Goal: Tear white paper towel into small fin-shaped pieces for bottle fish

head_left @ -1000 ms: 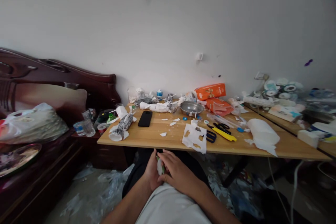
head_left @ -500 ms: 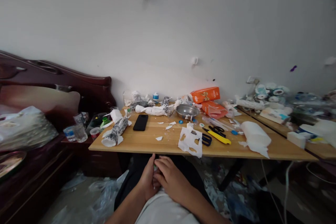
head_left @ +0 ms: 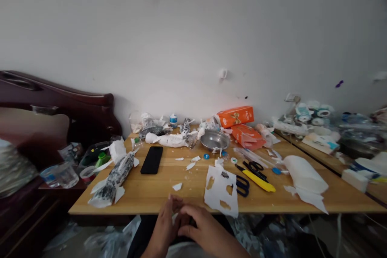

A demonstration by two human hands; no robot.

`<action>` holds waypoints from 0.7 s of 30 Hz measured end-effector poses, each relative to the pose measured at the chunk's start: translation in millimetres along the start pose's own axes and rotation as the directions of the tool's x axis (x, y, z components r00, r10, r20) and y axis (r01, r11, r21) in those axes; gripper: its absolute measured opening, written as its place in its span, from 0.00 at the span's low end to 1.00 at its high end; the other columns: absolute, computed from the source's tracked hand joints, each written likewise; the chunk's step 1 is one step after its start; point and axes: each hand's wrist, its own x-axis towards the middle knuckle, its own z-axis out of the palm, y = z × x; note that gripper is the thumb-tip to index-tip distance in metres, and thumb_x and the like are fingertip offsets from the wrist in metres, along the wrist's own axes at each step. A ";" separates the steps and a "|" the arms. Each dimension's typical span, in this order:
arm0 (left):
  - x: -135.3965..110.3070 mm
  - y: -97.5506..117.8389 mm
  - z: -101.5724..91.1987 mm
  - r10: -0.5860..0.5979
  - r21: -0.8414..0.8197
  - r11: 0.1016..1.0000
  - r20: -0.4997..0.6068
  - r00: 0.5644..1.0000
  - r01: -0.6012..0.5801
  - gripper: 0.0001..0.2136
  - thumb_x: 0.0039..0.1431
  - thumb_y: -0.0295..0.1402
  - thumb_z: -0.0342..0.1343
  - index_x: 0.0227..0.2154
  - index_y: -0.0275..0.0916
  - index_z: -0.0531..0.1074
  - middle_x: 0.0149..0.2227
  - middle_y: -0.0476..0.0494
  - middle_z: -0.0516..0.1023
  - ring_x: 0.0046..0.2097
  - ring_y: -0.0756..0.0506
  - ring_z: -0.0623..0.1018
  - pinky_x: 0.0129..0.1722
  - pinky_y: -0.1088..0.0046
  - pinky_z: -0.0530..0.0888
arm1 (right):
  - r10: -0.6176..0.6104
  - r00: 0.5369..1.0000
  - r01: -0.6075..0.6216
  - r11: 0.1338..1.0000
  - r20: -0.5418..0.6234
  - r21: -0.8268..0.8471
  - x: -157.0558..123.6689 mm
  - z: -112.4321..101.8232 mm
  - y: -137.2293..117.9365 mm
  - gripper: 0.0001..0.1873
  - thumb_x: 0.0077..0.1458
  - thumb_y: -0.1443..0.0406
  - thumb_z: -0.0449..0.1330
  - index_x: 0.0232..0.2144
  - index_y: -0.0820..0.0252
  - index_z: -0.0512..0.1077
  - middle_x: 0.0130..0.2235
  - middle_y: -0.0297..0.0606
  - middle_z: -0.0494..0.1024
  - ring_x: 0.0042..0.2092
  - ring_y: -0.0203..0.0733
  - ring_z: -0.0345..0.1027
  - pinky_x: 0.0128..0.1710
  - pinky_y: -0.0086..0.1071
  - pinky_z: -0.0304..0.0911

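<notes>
Table (head_left: 145, 193): light wood-grain top. Phone (head_left: 151, 160): plain black. Bowl (head_left: 215, 140): shiny silver metal. Tissue box (head_left: 236, 116) & the flat pack (head_left: 247, 134) in front of it: orange, box w/ white print. Utility knife (head_left: 258, 180): yellow w/ black tip. Scissors (head_left: 242, 185): blue handles; 2nd pair (head_left: 255, 167) black. Cut-out paper sheet (head_left: 221, 191): white. Wrapped roll (head_left: 113, 177): black/white speckle. Small caps (head_left: 206, 156): blue. Headboard (head_left: 75, 105): dark reddish brown. Wall (head_left: 193, 32): off-white.
</notes>
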 end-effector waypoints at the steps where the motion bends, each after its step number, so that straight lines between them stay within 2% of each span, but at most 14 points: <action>1: 6.9 5.4 0.3 0.009 0.023 1.000 0.006 1.000 -0.010 0.25 0.51 0.60 0.58 0.31 0.39 0.73 0.29 0.43 0.79 0.37 0.40 0.80 0.37 0.67 0.76 | 0.010 1.000 -0.010 1.000 0.003 0.019 6.9 -2.9 0.7 0.14 0.52 0.71 0.65 0.43 0.56 0.77 0.38 0.33 0.81 0.40 0.41 0.75 0.41 0.30 0.68; 3: 17.9 14.3 0.9 0.015 0.071 0.997 0.028 0.999 -0.017 0.22 0.54 0.56 0.59 0.33 0.40 0.73 0.30 0.44 0.79 0.38 0.41 0.80 0.37 0.70 0.76 | 0.022 0.999 -0.021 0.999 -0.026 0.039 19.3 -6.8 1.2 0.19 0.53 0.72 0.64 0.48 0.56 0.75 0.42 0.35 0.81 0.42 0.42 0.75 0.42 0.31 0.68; 6: 29.3 21.0 3.2 -0.016 0.114 0.993 0.073 0.997 0.008 0.20 0.56 0.53 0.59 0.38 0.41 0.73 0.29 0.47 0.78 0.37 0.42 0.80 0.34 0.73 0.75 | 0.037 0.997 -0.035 0.999 -0.073 0.028 33.4 -10.4 0.6 0.16 0.54 0.74 0.60 0.44 0.55 0.78 0.46 0.37 0.80 0.48 0.43 0.73 0.49 0.33 0.66; 9: 40.1 24.3 7.3 -0.027 0.175 0.984 0.116 0.993 0.007 0.21 0.57 0.54 0.58 0.42 0.41 0.73 0.29 0.48 0.78 0.37 0.42 0.80 0.35 0.72 0.76 | 0.066 0.994 -0.065 0.998 -0.092 0.014 44.3 -13.2 0.3 0.17 0.54 0.75 0.59 0.43 0.56 0.77 0.46 0.37 0.80 0.49 0.43 0.72 0.50 0.33 0.65; 12: 54.0 31.6 10.8 0.050 0.283 0.955 0.149 0.988 -0.092 0.20 0.59 0.53 0.57 0.42 0.42 0.76 0.37 0.44 0.81 0.46 0.41 0.79 0.45 0.71 0.75 | 0.108 0.989 -0.108 0.994 -0.100 0.000 57.7 -17.3 3.1 0.15 0.55 0.75 0.58 0.42 0.55 0.76 0.45 0.36 0.80 0.48 0.41 0.73 0.49 0.31 0.65; 14: 64.8 38.7 11.4 0.133 0.369 0.911 0.159 0.978 -0.184 0.19 0.61 0.52 0.55 0.42 0.42 0.77 0.45 0.43 0.81 0.52 0.41 0.77 0.53 0.71 0.72 | 0.173 0.977 -0.178 0.983 -0.126 -0.035 69.7 -22.0 8.1 0.12 0.55 0.75 0.58 0.38 0.56 0.76 0.41 0.36 0.80 0.43 0.41 0.74 0.44 0.30 0.66; 16: 76.2 45.1 10.3 0.180 0.426 0.877 0.138 0.974 -0.223 0.20 0.62 0.52 0.54 0.45 0.42 0.76 0.49 0.42 0.80 0.55 0.41 0.75 0.57 0.71 0.68 | 0.238 0.957 -0.252 0.965 -0.168 -0.070 83.4 -28.7 15.4 0.11 0.54 0.75 0.58 0.36 0.58 0.75 0.37 0.36 0.79 0.39 0.42 0.74 0.40 0.31 0.67; 17: 82.1 47.3 9.1 0.176 0.437 0.874 0.121 0.977 -0.212 0.21 0.62 0.52 0.54 0.46 0.42 0.76 0.49 0.42 0.80 0.53 0.41 0.76 0.55 0.71 0.70 | 0.258 0.948 -0.276 0.958 -0.188 -0.077 90.5 -32.6 19.5 0.12 0.54 0.76 0.57 0.38 0.58 0.75 0.37 0.37 0.79 0.39 0.43 0.74 0.40 0.32 0.67; 19: 94.2 48.8 5.3 0.116 0.441 0.885 0.103 0.988 -0.150 0.23 0.60 0.53 0.56 0.48 0.41 0.74 0.41 0.41 0.82 0.44 0.41 0.80 0.46 0.70 0.75 | 0.274 0.939 -0.295 0.953 -0.209 -0.074 104.2 -40.3 27.7 0.18 0.55 0.76 0.56 0.45 0.58 0.73 0.41 0.39 0.79 0.42 0.43 0.74 0.43 0.33 0.67; 21: 106.3 46.9 -0.6 0.053 0.438 0.894 0.106 0.993 -0.095 0.23 0.57 0.52 0.59 0.47 0.40 0.74 0.36 0.42 0.82 0.37 0.41 0.80 0.38 0.69 0.77 | 0.288 0.933 -0.309 0.948 -0.214 -0.072 116.4 -45.9 34.7 0.20 0.57 0.73 0.56 0.51 0.56 0.72 0.45 0.40 0.79 0.46 0.44 0.74 0.47 0.34 0.68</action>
